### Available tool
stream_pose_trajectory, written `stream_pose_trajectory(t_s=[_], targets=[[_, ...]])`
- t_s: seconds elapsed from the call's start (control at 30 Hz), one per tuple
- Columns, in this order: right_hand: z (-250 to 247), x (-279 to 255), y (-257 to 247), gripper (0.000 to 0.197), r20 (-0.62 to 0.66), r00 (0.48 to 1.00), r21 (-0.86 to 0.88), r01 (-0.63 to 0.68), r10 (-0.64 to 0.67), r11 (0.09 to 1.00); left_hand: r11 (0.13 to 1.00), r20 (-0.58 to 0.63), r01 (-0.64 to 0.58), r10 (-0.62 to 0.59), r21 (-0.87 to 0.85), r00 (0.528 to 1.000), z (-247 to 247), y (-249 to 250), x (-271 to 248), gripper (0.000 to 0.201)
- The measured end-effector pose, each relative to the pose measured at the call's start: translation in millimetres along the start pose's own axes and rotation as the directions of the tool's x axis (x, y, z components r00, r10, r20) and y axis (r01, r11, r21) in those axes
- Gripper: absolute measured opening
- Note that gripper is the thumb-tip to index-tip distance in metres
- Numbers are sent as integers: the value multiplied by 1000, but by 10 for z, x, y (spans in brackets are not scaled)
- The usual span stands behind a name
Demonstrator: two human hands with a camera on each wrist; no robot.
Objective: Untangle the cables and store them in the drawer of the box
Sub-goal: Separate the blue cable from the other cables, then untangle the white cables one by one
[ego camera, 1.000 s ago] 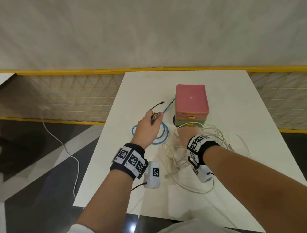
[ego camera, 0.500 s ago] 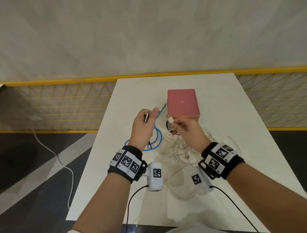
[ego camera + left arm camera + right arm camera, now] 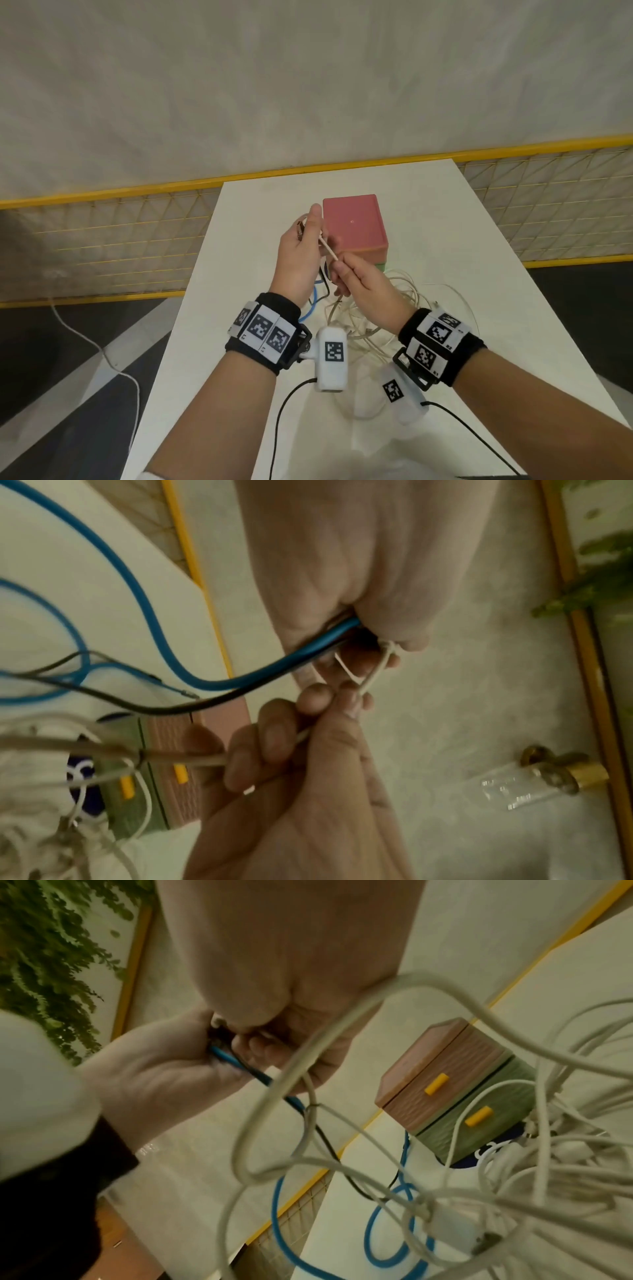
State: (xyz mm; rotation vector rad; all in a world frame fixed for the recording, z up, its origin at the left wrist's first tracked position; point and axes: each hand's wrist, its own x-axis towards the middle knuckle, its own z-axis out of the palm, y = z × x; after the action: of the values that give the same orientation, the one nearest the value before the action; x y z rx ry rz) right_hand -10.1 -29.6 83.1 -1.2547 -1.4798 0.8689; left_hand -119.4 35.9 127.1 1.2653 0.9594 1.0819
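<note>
My left hand (image 3: 310,229) is raised in front of the box and grips a blue cable (image 3: 137,593), a thin black cable (image 3: 164,710) and a metal plug (image 3: 300,230). Both cables hang down to the table. My right hand (image 3: 337,263) pinches a white cable (image 3: 329,251), a short taut stretch of which runs up to the left fingers (image 3: 411,645). The rest of the white cables (image 3: 394,301) lies tangled on the table under my right wrist. The box (image 3: 354,222) has a pink upper drawer (image 3: 445,1074) and a green lower drawer (image 3: 479,1123), both shut, with yellow handles.
The white table (image 3: 479,257) ends close on the left and right. A yellow mesh fence (image 3: 120,240) stands behind it. Blue cable loops (image 3: 377,1218) lie left of the box. A dark blue object (image 3: 82,777) shows under the box. Sensor leads trail from my wrists (image 3: 284,411).
Both hands have risen off the table and come together. The right hand lifted a white cable end from the pile up to the left hand, which still holds the blue and black cables.
</note>
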Motion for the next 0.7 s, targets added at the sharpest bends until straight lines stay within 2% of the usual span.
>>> stream_pose_trajectory(t_s=[0.07,0.13,0.23,0.3,0.4,0.47,0.53,0.6,0.63,0.67,0.7], targets=[[-1,7,4,26,-51,998,20,23,-22,1000,993,45,33,-28,-115,999,31,10,-3,41],[2,22,-12,25,-75,996,44,45,-41,998,986,68,10,1,-164,998,63,43,-19,40],[20,13,-4,23,58,996,4,64,-65,998,987,50,-45,54,-153,997,81,120,-36,39],[-3,-30,67,23,139,990,-86,47,-35,995,978,9,-60,63,-200,998,41,210,-15,39],[-124,-90,271,26,171,984,-211,-8,45,977,970,-70,-114,101,-216,992,-110,374,2,39],[-232,-90,389,28,193,975,-268,-56,111,962,981,-91,-150,140,-122,986,-225,422,7,41],[-327,-64,464,28,203,967,-285,-93,155,954,975,-76,-198,206,104,976,-320,450,12,38],[-396,-32,462,28,182,969,-289,-112,169,951,900,19,-268,279,342,960,-358,447,-1,22],[-418,-12,432,28,167,973,-294,-106,160,950,862,94,-283,269,420,958,-347,427,-24,12],[-427,11,389,27,152,978,-293,-96,146,951,814,164,-274,220,513,962,-326,385,-52,12],[-427,37,344,26,137,982,-274,-86,128,958,754,233,-247,128,608,964,-301,315,-73,22]])
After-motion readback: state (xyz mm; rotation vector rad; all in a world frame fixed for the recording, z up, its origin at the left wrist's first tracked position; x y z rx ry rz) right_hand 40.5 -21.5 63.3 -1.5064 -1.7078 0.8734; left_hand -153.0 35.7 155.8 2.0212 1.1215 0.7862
